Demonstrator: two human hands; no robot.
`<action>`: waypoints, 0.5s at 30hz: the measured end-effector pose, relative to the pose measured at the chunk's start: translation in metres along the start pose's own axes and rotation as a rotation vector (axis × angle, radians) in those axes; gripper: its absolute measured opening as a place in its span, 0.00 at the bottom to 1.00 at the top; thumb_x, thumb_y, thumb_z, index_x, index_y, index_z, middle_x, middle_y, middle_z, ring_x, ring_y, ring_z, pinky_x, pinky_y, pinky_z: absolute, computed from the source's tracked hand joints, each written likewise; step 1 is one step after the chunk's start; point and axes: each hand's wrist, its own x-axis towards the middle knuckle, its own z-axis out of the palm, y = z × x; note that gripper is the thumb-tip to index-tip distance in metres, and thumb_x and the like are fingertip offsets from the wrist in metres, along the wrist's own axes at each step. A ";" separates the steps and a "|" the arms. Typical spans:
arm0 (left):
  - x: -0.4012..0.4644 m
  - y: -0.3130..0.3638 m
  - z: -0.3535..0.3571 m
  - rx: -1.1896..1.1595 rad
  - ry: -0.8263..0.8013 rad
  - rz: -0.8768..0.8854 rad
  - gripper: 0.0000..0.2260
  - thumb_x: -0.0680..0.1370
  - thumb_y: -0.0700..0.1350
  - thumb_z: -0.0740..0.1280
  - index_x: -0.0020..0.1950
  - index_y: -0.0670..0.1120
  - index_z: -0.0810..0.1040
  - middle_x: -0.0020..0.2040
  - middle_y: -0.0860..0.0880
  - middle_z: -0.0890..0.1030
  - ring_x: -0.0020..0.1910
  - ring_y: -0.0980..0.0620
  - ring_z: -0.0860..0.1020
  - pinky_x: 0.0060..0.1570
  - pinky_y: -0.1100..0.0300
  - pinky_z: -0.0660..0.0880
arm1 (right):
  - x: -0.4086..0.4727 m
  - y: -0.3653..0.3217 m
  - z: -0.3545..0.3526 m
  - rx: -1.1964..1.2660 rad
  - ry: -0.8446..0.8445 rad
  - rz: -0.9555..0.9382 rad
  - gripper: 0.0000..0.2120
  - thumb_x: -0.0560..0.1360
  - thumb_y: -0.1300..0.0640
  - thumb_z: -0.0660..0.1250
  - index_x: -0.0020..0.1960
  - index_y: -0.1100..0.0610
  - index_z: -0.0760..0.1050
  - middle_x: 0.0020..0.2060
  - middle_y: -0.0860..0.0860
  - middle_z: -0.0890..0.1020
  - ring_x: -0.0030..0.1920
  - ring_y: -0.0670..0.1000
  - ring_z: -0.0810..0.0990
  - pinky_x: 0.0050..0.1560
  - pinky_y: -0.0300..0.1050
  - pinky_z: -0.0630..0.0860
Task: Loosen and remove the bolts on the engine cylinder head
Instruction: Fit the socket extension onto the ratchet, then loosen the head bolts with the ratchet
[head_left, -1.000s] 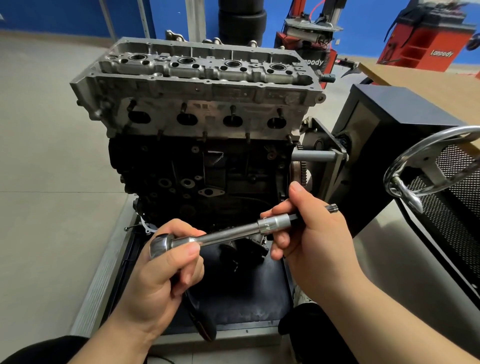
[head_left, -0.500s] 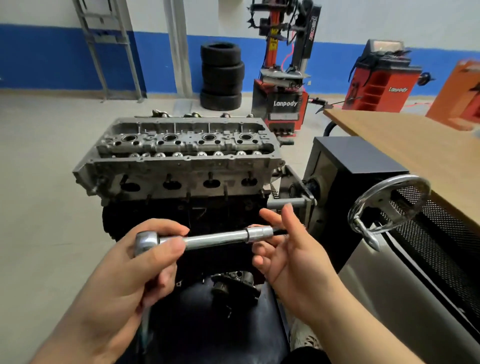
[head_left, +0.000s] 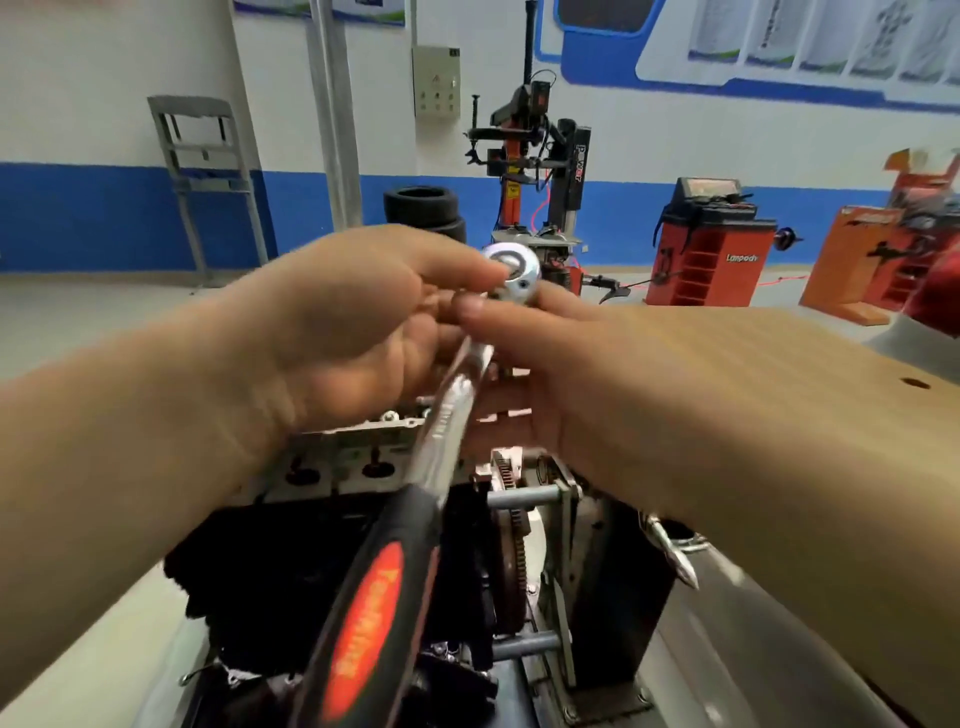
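A ratchet (head_left: 447, 415) is held up at the centre of the frame, close to the camera, blurred. Its round chrome head (head_left: 511, 270) is pinched between the left hand (head_left: 332, 332), reaching in from the left, and the right hand (head_left: 561, 364), reaching in from the right; fingers of both are curled round the head. The black and orange grip (head_left: 363, 623) hangs free toward the bottom of the frame. The cylinder head (head_left: 337, 457) is seen below the hands, at centre left, largely hidden by the left forearm; no bolts can be made out. A wooden table (head_left: 779, 364) lies just to the right, and a flywheel (head_left: 511, 525) at lower centre. Open floor (head_left: 78, 322) is seen to the left.
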 end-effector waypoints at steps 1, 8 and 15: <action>0.004 0.008 0.003 -0.181 -0.046 -0.042 0.16 0.84 0.44 0.64 0.68 0.39 0.80 0.64 0.38 0.85 0.61 0.40 0.84 0.69 0.42 0.78 | 0.006 -0.012 -0.006 0.034 0.009 0.040 0.13 0.82 0.57 0.70 0.64 0.61 0.78 0.50 0.59 0.86 0.45 0.59 0.86 0.47 0.56 0.87; 0.051 0.034 -0.008 0.040 -0.172 -0.102 0.17 0.83 0.37 0.61 0.71 0.41 0.79 0.62 0.40 0.86 0.62 0.43 0.86 0.60 0.45 0.82 | 0.031 -0.057 -0.055 -0.598 0.172 0.080 0.10 0.75 0.68 0.71 0.57 0.64 0.79 0.46 0.64 0.86 0.38 0.60 0.87 0.38 0.52 0.85; 0.076 -0.005 -0.026 0.620 0.126 0.111 0.11 0.77 0.49 0.76 0.57 0.63 0.86 0.48 0.55 0.87 0.44 0.54 0.84 0.45 0.58 0.81 | 0.063 -0.064 -0.064 -0.937 0.231 -0.022 0.13 0.74 0.56 0.79 0.57 0.53 0.83 0.40 0.53 0.85 0.36 0.49 0.79 0.32 0.41 0.76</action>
